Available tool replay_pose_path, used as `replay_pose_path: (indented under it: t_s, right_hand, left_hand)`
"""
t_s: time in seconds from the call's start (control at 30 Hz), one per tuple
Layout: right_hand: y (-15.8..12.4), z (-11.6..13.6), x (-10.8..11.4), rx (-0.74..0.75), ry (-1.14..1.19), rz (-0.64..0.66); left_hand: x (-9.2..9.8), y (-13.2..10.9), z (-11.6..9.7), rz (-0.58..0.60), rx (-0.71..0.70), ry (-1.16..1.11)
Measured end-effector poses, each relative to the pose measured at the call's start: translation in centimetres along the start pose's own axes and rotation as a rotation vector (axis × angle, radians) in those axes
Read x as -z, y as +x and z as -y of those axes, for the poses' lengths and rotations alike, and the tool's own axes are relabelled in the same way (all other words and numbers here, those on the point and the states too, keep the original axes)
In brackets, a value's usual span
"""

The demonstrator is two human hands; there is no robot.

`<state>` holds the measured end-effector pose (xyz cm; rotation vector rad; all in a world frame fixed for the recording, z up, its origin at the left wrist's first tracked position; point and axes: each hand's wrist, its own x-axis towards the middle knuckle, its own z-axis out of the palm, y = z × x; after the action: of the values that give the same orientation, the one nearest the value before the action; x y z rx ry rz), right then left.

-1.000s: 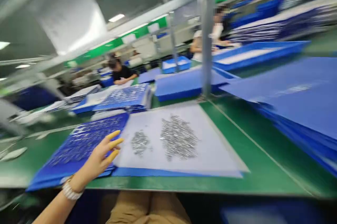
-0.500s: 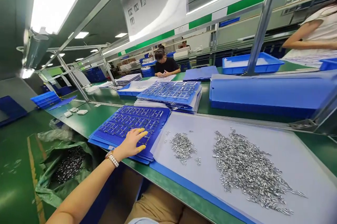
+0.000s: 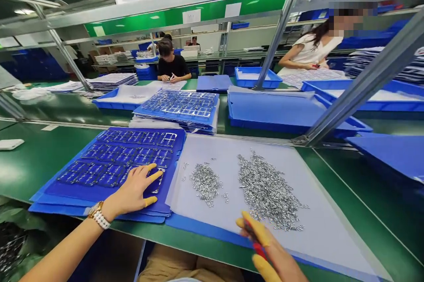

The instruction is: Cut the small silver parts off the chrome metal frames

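My left hand (image 3: 134,189), with yellow finger covers and a watch at the wrist, rests fingers spread on the lower right of a blue board (image 3: 71,190) bearing rows of thin metal frames (image 3: 115,154). Near the bottom, my right hand (image 3: 265,244) is closed around a red-handled tool (image 3: 259,249), partly blurred; the tool's tip is hard to make out. On the white sheet (image 3: 228,145) lie a small pile (image 3: 206,182) and a larger pile (image 3: 268,191) of small silvery metal parts, the larger one just beyond my right hand.
Behind the board is a stack of framed sheets (image 3: 180,105). Blue trays (image 3: 265,116) stand behind the white sheet. A slanted metal post (image 3: 361,78) rises at the right. Two seated people (image 3: 174,63) (image 3: 313,52) work across the bench. A white object (image 3: 10,144) lies far left.
The view has swung right and levelled. My right hand has come into view with the red-handled tool. My left hand still lies on the board.
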<state>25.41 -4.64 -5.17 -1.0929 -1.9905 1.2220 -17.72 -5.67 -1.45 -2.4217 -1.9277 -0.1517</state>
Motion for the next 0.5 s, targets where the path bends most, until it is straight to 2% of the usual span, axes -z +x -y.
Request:
replay_pose_path:
  t_s: [0.07, 0.17, 0.3, 0.4, 0.5]
  right_hand:
    - [1.6, 2.2, -1.4, 0.049, -0.027, 0.099]
    - [3.8, 3.6, -2.8, 0.035, -0.066, 0.17]
    - [6.3, 4.0, -3.6, 0.036, -0.079, 0.186]
    - [7.3, 3.8, -3.6, 0.041, -0.154, 0.174]
    - [7.5, 3.0, -3.0, 0.076, -0.23, 0.105]
  left_hand:
    - [-0.4, -0.1, 0.1, -0.008, -0.03, 0.018]
    - [-1.0, -0.3, 0.4, -0.056, -0.048, 0.04]
    - [-1.1, 0.0, 1.0, -0.1, -0.033, 0.05]
    - [-0.2, 0.5, 0.7, -0.061, -0.038, 0.024]
    - [0.9, 1.9, -0.5, -0.034, -0.022, -0.079]
